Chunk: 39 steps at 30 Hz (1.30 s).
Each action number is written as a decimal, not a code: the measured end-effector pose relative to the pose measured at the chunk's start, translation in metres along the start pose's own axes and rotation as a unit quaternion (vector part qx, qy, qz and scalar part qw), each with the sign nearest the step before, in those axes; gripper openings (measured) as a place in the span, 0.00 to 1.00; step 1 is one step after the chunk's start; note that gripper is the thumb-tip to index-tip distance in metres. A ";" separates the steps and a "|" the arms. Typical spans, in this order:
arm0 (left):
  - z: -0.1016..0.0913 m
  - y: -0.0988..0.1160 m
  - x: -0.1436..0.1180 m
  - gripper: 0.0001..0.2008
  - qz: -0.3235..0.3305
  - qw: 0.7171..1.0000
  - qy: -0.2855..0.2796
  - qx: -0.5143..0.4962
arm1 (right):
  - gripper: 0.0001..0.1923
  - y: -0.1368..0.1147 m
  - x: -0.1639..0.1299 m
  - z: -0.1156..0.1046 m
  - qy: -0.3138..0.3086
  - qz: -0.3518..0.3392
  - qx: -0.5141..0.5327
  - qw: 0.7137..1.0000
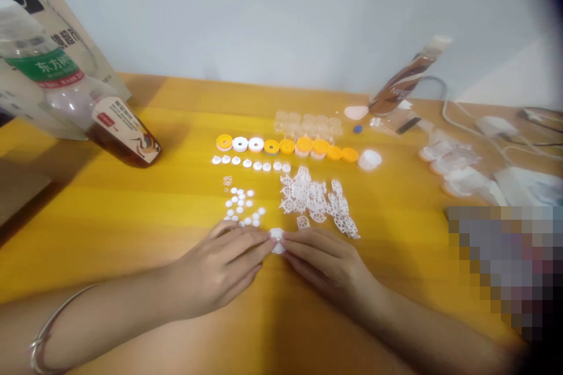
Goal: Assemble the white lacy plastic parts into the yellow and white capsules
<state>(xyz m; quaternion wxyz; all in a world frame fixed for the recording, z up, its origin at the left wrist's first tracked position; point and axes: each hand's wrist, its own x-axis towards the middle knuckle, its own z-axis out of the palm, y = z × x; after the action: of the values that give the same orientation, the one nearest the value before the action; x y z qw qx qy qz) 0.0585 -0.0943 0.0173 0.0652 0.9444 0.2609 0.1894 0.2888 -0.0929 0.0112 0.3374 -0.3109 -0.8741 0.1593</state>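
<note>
A round white plastic disc [277, 241] is held between my two hands, low over the table's near middle. My left hand [231, 261] pinches its left edge with the fingertips. From the other side, the fingertips of my right hand [328, 255] grip its right edge. Small white round pieces [240, 202] lie scattered just beyond my left hand. Past my right hand spreads a pile of white openwork plastic pieces [308, 193]. Behind these run a row of small white caps [247, 164] and a row of orange and white round discs [271, 147].
At the left stands a large tea bottle [88, 88] before a paper bag [53, 29]. A clear plastic tray [308, 125] is near the wall. On the right are a brown coffee bottle [404, 82], white cables [446, 99], plastic-wrapped pieces [457, 161] and a pixelated area.
</note>
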 end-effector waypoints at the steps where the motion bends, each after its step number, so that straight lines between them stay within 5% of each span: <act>1: 0.000 0.000 0.000 0.21 0.000 1.000 -0.001 0.003 | 0.12 0.000 0.000 0.000 0.000 0.000 -0.002 1.000; 18: 0.001 0.002 0.000 0.20 0.003 0.999 -0.024 0.027 | 0.06 -0.006 0.004 0.002 -0.035 -0.020 -0.054 0.998; 26: 0.001 0.005 -0.001 0.19 0.011 0.999 0.018 0.049 | 0.05 -0.004 0.002 0.004 -0.011 -0.003 -0.042 0.999; 32: -0.019 -0.020 -0.008 0.13 -0.042 0.996 0.073 0.034 | 0.06 -0.003 0.001 0.005 0.008 0.000 -0.028 1.000; 39: -0.032 -0.047 -0.016 0.10 -0.074 0.997 -0.002 0.024 | 0.10 0.000 0.000 0.007 0.023 0.002 -0.015 1.000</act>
<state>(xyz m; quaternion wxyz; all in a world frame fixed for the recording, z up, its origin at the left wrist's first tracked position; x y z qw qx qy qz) 0.0116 -0.0611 0.0308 0.0565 0.9241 0.3346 0.1758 0.2840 -0.0936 0.0067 0.3522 -0.3209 -0.8680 0.1401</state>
